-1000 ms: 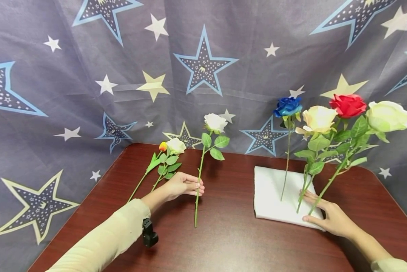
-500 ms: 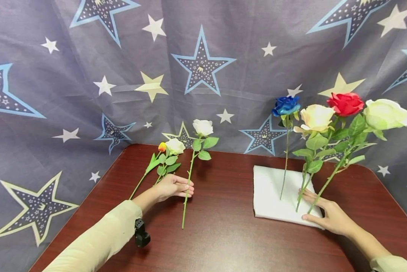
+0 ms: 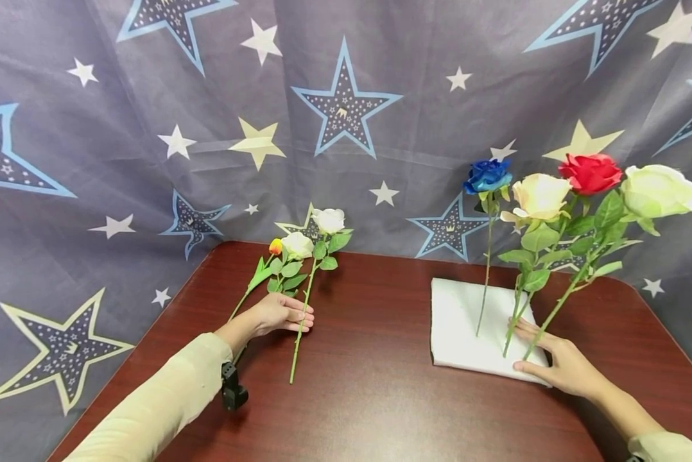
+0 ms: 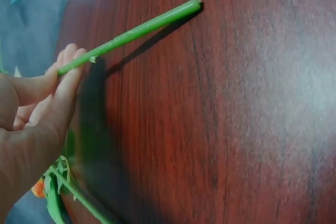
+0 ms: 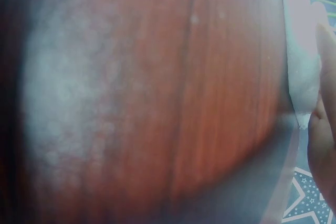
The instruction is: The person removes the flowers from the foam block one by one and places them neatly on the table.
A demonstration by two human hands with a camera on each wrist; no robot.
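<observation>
My left hand (image 3: 281, 314) pinches the green stem of a white rose (image 3: 328, 221) between thumb and fingers, above the table's left half. In the left wrist view the bare lower stem (image 4: 142, 31) points away from the hand, casting a shadow on the wood. At the right, my right hand (image 3: 565, 369) rests on the right side of a white foam block (image 3: 456, 321), fingers extended and thumb near its front edge. A blue rose (image 3: 488, 176), a peach rose (image 3: 539, 196), a red rose (image 3: 590, 173) and a pale green-white rose (image 3: 664, 190) stand in the block.
Beyond the left hand, another white rose (image 3: 297, 246) and an orange-yellow tulip (image 3: 275, 247) lie on the dark red wooden table (image 3: 375, 398). A grey curtain (image 3: 346, 179) with printed stars hangs behind the table's far edge.
My left hand has moved left with the white rose, bringing its bloom close to the lying flowers. My right hand stays on the foam block.
</observation>
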